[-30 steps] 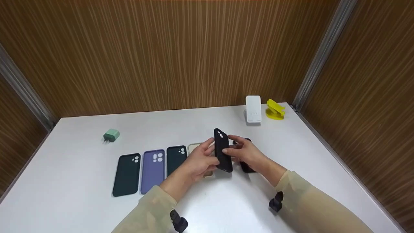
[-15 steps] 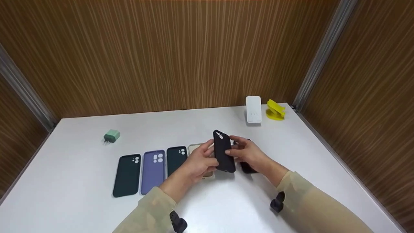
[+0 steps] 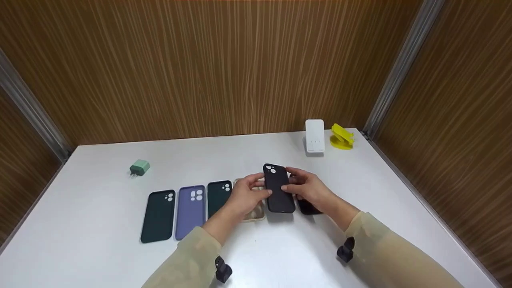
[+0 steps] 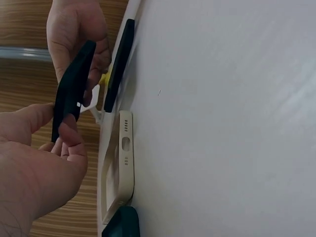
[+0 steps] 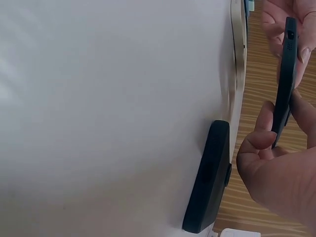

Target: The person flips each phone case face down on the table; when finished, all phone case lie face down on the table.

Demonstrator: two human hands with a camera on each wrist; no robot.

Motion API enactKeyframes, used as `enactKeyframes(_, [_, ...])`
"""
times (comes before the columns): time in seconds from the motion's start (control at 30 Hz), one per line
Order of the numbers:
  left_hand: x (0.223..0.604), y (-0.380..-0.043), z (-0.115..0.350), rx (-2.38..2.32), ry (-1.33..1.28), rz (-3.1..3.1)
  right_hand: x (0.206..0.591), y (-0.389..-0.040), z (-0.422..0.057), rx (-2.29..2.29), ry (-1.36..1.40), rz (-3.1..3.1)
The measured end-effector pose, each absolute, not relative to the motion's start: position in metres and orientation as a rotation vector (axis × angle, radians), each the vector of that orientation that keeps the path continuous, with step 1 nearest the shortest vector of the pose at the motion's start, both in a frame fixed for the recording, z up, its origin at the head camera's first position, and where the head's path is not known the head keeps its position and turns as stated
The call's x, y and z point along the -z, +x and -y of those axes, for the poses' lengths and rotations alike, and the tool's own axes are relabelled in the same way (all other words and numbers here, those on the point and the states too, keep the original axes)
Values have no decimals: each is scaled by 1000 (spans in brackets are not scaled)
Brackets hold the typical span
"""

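A black phone case [image 3: 279, 200] is held above the table, its camera cutouts at the top left. My left hand [image 3: 246, 198] pinches its left edge between thumb and fingers. On the opposite edge, my right hand [image 3: 312, 189] grips it with the thumb across the back. In the right wrist view the case [image 5: 285, 79] appears edge-on, with a port hole near one end. Partly behind the left hand lies a beige phone case [image 3: 256, 216], whose bottom edge shows in the left wrist view. Under the right hand is another black case [image 3: 309, 209], partly covered.
A purple case [image 3: 190, 216] lies between two dark green cases, one on the left [image 3: 157, 220] and one on the right [image 3: 218, 200]. A green charger plug [image 3: 140, 167] sits farther back. At the back right stand a white stand [image 3: 315, 136] and a yellow phone holder [image 3: 342, 137].
Both hands keep hold of the black case, which has turned from nearly edge-on so its back faces the head camera more fully. Its lower end has swung slightly right.
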State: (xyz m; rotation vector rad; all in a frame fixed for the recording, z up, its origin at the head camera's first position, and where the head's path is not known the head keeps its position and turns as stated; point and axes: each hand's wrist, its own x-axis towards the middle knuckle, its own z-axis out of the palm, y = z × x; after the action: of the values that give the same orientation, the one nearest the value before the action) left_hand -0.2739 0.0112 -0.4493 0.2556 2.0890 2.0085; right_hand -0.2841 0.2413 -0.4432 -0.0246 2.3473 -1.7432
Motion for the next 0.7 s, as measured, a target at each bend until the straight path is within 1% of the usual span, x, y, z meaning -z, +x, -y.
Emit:
enactKeyframes(0.17, [453,-276,-11,-1979,213,-2154,442,-284,-244,1772,-29,-2355])
enactKeyframes(0.5, [458,-275,-18,-2036,180,-2147,440,-286,-245,1724,47,-2452])
enactKeyframes(0.7, [461,-275,-22,-2004,173,-2213,442,-286,-245,1676,1,-2538])
